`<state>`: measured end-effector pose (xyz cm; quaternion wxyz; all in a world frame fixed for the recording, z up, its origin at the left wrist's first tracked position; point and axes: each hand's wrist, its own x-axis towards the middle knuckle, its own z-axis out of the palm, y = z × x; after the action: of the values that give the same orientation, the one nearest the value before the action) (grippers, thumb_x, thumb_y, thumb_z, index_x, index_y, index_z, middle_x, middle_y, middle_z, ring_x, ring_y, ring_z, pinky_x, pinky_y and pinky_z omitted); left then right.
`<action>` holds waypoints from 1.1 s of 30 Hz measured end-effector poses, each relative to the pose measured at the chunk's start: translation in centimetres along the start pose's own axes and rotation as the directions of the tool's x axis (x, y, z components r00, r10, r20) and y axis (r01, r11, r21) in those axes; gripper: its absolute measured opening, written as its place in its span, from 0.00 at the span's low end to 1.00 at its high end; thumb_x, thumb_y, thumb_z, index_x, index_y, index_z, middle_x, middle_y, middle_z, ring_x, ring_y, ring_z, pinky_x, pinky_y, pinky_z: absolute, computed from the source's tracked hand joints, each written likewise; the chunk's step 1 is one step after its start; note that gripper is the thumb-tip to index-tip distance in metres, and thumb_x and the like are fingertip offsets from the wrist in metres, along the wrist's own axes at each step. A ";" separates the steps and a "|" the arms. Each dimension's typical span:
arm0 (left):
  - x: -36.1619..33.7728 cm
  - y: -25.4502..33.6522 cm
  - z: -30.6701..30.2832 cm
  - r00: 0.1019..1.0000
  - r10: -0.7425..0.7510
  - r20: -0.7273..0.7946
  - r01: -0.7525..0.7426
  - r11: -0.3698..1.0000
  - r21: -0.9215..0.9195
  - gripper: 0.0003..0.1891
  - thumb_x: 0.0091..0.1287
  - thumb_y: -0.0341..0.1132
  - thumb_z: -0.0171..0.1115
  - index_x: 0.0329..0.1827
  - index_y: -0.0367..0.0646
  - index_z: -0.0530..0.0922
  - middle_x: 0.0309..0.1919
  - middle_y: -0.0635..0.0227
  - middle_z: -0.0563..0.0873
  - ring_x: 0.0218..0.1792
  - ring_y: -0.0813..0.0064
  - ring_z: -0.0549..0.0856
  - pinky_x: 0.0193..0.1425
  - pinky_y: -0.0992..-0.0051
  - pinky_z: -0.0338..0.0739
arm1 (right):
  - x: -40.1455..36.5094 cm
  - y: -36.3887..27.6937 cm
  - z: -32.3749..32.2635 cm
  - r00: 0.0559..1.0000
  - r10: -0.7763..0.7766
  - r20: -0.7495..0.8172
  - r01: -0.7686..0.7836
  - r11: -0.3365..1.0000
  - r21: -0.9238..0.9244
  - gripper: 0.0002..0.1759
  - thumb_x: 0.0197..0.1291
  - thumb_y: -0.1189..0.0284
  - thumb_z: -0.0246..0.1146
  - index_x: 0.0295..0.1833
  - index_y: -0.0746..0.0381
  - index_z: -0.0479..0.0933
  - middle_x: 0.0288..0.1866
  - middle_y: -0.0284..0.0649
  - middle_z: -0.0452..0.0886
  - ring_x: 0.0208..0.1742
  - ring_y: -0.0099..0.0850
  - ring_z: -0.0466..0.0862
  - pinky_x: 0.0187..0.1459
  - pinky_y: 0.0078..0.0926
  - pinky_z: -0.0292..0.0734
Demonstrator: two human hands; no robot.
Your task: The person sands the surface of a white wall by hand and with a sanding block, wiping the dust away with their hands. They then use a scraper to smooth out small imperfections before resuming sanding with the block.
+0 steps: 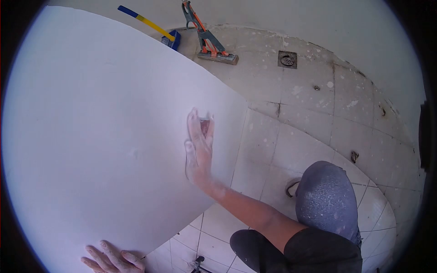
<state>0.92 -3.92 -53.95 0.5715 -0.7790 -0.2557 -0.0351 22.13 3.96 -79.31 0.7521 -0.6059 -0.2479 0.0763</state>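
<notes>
My right hand (199,150), dusted white, presses a small reddish-brown piece of sandpaper (205,127) against the smooth white panel (104,113). The sandpaper shows between my spread fingers; the rest of it is hidden beneath them. At the bottom left, my left hand (114,259) lies on the same white surface with its fingers apart and holds nothing. Its wrist is cut off by the frame's lower edge.
A dust-covered knee (327,198) is at the lower right over the tiled floor (300,104). Past the panel's edge stand a grey-and-orange squeeze mop (211,43) and a blue brush with a yellow handle (157,28). A floor drain (287,59) lies farther back.
</notes>
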 end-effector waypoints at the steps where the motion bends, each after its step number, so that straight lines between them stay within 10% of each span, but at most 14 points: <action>1: 0.1 0.0 0.1 1.000 0.004 -0.013 -0.004 1.000 -0.013 0.27 0.77 0.51 0.41 0.72 0.50 0.74 0.74 0.56 0.69 0.77 0.45 0.60 0.80 0.44 0.53 | -0.5 1.8 -0.8 0.991 -0.105 0.080 0.103 0.994 0.028 0.31 0.76 0.65 0.45 0.79 0.69 0.55 0.81 0.48 0.59 0.82 0.49 0.49 0.79 0.40 0.36; 8: 1.1 0.3 -0.3 0.998 0.041 -0.040 -0.042 0.999 -0.024 0.27 0.78 0.49 0.41 0.74 0.48 0.71 0.76 0.54 0.65 0.78 0.52 0.60 0.80 0.42 0.51 | -12.5 11.3 -2.2 0.895 0.445 0.029 -0.445 0.895 0.032 0.36 0.80 0.56 0.38 0.79 0.72 0.49 0.84 0.48 0.51 0.85 0.45 0.39 0.80 0.40 0.29; 12: 0.8 0.2 -0.4 0.998 0.049 -0.038 -0.050 0.998 -0.033 0.27 0.78 0.50 0.40 0.74 0.48 0.70 0.76 0.55 0.66 0.78 0.50 0.59 0.80 0.43 0.51 | -6.1 18.9 0.6 0.733 0.664 -0.147 -0.570 0.718 0.399 0.32 0.79 0.64 0.43 0.82 0.62 0.47 0.83 0.56 0.49 0.83 0.49 0.43 0.80 0.41 0.35; 16: 0.4 -0.2 0.0 0.999 0.022 -0.025 -0.023 0.998 -0.059 0.27 0.77 0.51 0.40 0.73 0.49 0.71 0.75 0.55 0.66 0.77 0.48 0.61 0.80 0.45 0.53 | 1.1 20.4 -1.7 0.798 0.590 -0.122 -0.584 0.807 0.082 0.35 0.79 0.61 0.44 0.83 0.61 0.41 0.85 0.54 0.40 0.84 0.47 0.38 0.80 0.41 0.32; 18: 0.1 -0.4 0.1 0.999 0.022 -0.037 -0.024 0.999 -0.038 0.28 0.77 0.52 0.41 0.73 0.50 0.71 0.75 0.55 0.66 0.77 0.47 0.61 0.80 0.45 0.54 | -2.0 16.5 -1.3 0.651 0.759 0.010 -0.546 0.459 0.701 0.37 0.79 0.59 0.43 0.82 0.63 0.38 0.85 0.52 0.34 0.85 0.46 0.34 0.80 0.42 0.28; 20: -0.2 -0.3 0.3 0.997 0.029 -0.066 -0.029 1.000 -0.002 0.28 0.76 0.53 0.42 0.73 0.50 0.72 0.76 0.55 0.66 0.77 0.45 0.61 0.79 0.45 0.56 | -11.2 14.3 0.4 0.717 0.687 0.120 -0.570 0.479 0.668 0.37 0.78 0.63 0.43 0.82 0.68 0.37 0.85 0.51 0.31 0.85 0.45 0.32 0.80 0.43 0.24; 22: -0.2 -0.2 0.0 0.999 0.025 -0.023 -0.025 1.000 0.010 0.29 0.75 0.55 0.43 0.72 0.50 0.72 0.76 0.55 0.66 0.77 0.43 0.60 0.78 0.45 0.56 | -15.0 9.3 -1.4 0.896 0.416 0.157 -0.414 0.909 -0.048 0.36 0.75 0.69 0.43 0.81 0.70 0.39 0.85 0.51 0.34 0.85 0.46 0.33 0.80 0.44 0.24; 33: -0.2 -0.6 0.2 0.998 0.058 -0.030 -0.057 0.998 0.019 0.32 0.74 0.58 0.43 0.75 0.51 0.69 0.76 0.52 0.64 0.78 0.40 0.56 0.77 0.41 0.57 | -0.3 21.2 -1.1 0.786 0.610 -0.104 -0.586 0.788 0.189 0.34 0.79 0.63 0.41 0.83 0.62 0.42 0.86 0.46 0.40 0.84 0.47 0.37 0.80 0.37 0.25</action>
<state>0.41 -3.65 -53.59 0.5832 -0.7801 -0.2246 -0.0283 26.30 8.26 -99.69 0.7487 -0.6001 0.0245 0.2804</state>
